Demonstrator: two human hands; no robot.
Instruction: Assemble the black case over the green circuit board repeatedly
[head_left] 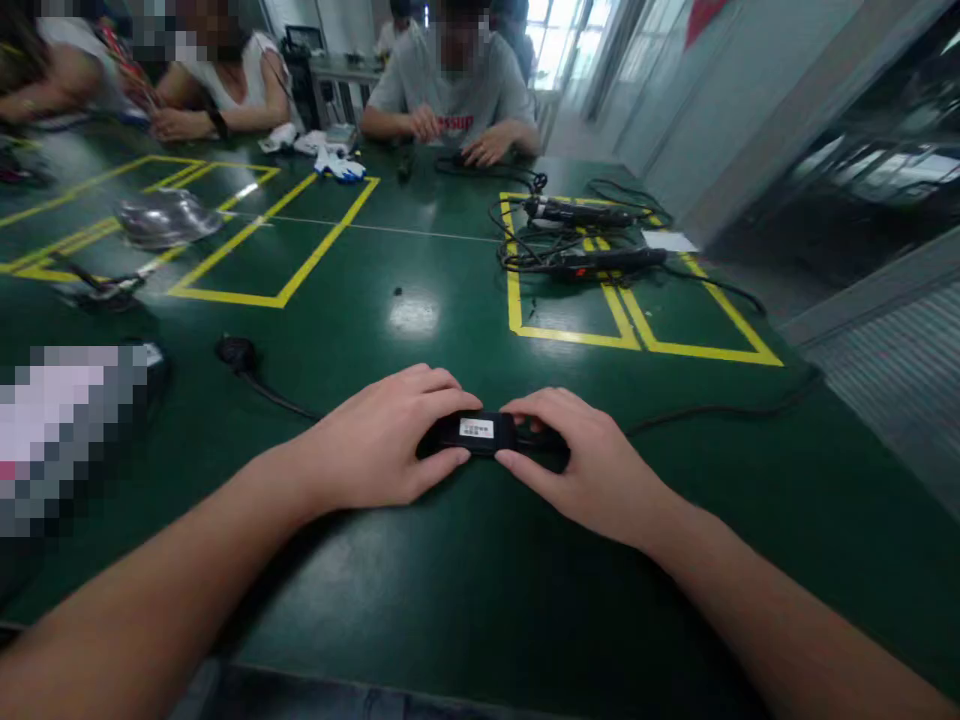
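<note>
A small black in-line cord box (504,434) with a white printed label lies low over the green table in front of me. My left hand (390,430) pinches its left end between thumb and fingers. At the right end, the thumb and fingers of my right hand (577,455) close around the box where the cord comes out. Left of my left hand, a black cord (279,398) runs to a black plug (237,354) on the table. More black cord (720,412) trails off to the right edge.
Two black corded tools (611,262) with tangled cables lie in yellow-taped areas at the back right. A clear plastic bag (169,215) and white gloves (337,163) are further left. Several people sit across the green table (420,590). A blurred-out object (67,430) is at left.
</note>
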